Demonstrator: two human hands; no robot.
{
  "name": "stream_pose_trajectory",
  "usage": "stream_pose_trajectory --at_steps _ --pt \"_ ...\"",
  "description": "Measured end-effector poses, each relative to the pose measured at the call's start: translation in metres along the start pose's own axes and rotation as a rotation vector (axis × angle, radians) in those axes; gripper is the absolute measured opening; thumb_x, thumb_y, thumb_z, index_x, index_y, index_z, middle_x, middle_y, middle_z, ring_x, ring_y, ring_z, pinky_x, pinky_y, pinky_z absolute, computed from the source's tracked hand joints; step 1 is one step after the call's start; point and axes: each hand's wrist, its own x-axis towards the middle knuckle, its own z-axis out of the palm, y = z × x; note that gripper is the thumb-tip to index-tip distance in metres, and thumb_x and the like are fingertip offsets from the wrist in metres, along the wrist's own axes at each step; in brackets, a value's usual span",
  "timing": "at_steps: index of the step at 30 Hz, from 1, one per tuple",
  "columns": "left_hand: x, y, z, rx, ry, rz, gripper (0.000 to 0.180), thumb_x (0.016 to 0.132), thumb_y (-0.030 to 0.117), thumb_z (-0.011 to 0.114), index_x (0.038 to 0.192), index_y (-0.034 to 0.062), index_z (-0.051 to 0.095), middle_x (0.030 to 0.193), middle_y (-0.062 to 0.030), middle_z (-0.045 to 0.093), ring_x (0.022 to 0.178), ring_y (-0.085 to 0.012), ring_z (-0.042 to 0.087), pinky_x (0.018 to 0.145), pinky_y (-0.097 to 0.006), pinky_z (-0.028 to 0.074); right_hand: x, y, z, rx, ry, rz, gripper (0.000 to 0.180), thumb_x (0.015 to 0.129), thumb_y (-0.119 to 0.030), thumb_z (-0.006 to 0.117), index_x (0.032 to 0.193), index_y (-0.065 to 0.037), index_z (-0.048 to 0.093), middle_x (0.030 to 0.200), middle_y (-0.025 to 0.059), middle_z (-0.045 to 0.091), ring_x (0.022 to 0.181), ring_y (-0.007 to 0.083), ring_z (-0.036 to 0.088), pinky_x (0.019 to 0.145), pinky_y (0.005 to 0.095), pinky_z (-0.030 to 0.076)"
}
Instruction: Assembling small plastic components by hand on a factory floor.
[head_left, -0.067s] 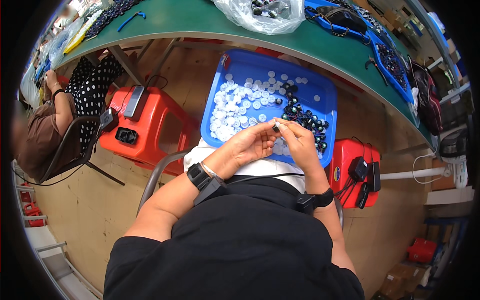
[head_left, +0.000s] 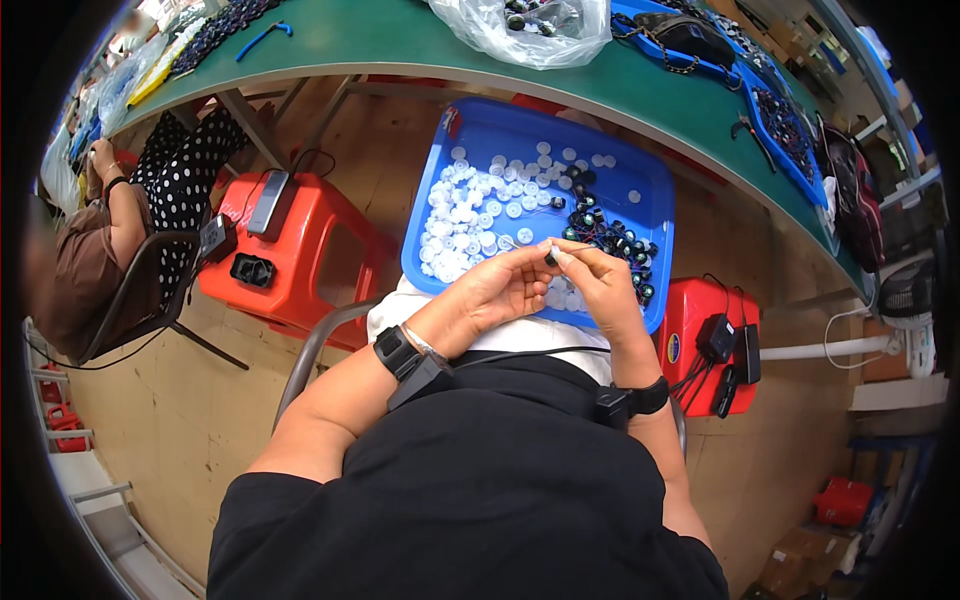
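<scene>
Over the near side of a blue plastic tray, my two hands meet at the fingertips around a small black round part. My left hand is palm up, its thumb and forefinger pinching the part while the other fingers curl loosely. From the right, my right hand pinches at the same part with thumb and forefinger; a thin wire seems to run beside it. Translucent white plastic discs are heaped in the tray's left half. Small dark round parts with thin wires lie on its right. My fingers hide the part's details.
A green table curves across the far side, bearing a clear plastic bag and blue trays. Red stools with electronic devices stand on both sides of me. A seated person works at the left.
</scene>
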Motion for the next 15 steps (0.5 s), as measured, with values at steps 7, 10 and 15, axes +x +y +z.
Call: stream_pose_trajectory --at_steps 7,10,15 --pt "0.002 -0.003 -0.007 -0.016 0.008 0.013 0.020 0.089 0.023 0.065 0.092 0.0033 0.061 0.079 -0.0041 0.058 0.071 -0.0126 0.055 0.066 -0.027 0.049 0.001 0.001 -0.003 0.257 -0.080 0.185 0.027 0.088 -0.012 0.064 0.111 0.002 0.064 0.097 0.0074 0.067 0.089 0.0111 0.061 0.081 0.0254 0.047" --pt "0.002 0.000 -0.006 -0.036 -0.009 0.005 0.021 0.090 0.024 0.063 0.094 0.0034 0.061 0.080 -0.0036 0.059 0.071 -0.0122 0.055 0.067 -0.027 0.050 0.001 0.003 0.002 0.265 -0.027 0.165 0.030 0.088 -0.013 0.065 0.114 0.002 0.062 0.097 0.0065 0.067 0.088 0.0110 0.061 0.079 0.0252 0.048" --pt "0.002 -0.002 -0.004 -0.095 -0.040 -0.011 0.025 0.092 0.028 0.061 0.096 0.0038 0.062 0.085 -0.0034 0.063 0.072 -0.0117 0.056 0.068 -0.028 0.050 -0.004 -0.002 0.016 -0.225 0.082 -0.141 0.032 0.086 -0.015 0.067 0.112 0.002 0.062 0.088 0.0080 0.067 0.080 0.0146 0.063 0.072 0.0269 0.050"
